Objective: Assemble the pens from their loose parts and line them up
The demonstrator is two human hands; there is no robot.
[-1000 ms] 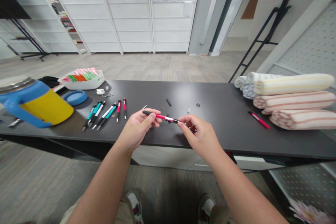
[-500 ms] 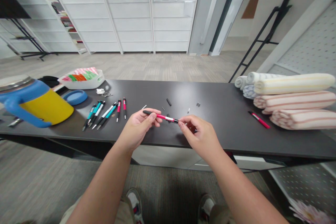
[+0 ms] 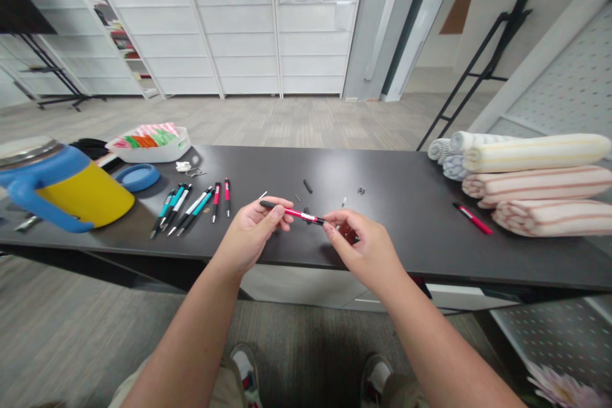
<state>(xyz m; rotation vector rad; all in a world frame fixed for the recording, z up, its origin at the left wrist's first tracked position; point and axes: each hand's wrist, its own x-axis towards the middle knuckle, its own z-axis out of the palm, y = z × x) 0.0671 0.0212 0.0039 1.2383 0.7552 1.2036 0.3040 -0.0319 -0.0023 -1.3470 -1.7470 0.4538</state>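
Held level above the dark table is a red pen [image 3: 308, 216] with black ends. My left hand [image 3: 255, 229] is closed around its left part, thumb on top. At the other end my right hand [image 3: 366, 239] pinches the black tip between thumb and fingers. Beyond the hands lie a small black grip tube [image 3: 307, 186], a tiny spring [image 3: 297, 198] and small metal bits [image 3: 361, 190]. A thin white refill-like stick [image 3: 262, 195] shows just above my left fingers. Farther right a red pen body [image 3: 472, 217] with a black end lies alone.
Several teal, white and red pens [image 3: 184, 207] lie to the left. Beyond them are a blue lid [image 3: 137, 177], a yellow and blue jug [image 3: 81, 191] and a white basket [image 3: 153, 152] of colourful packets. Rolled towels [image 3: 549, 178] are stacked at the right end of the table [image 3: 415, 204].
Almost nothing differs. The pen and both hands have shifted very slightly to the left, with the grips the same.
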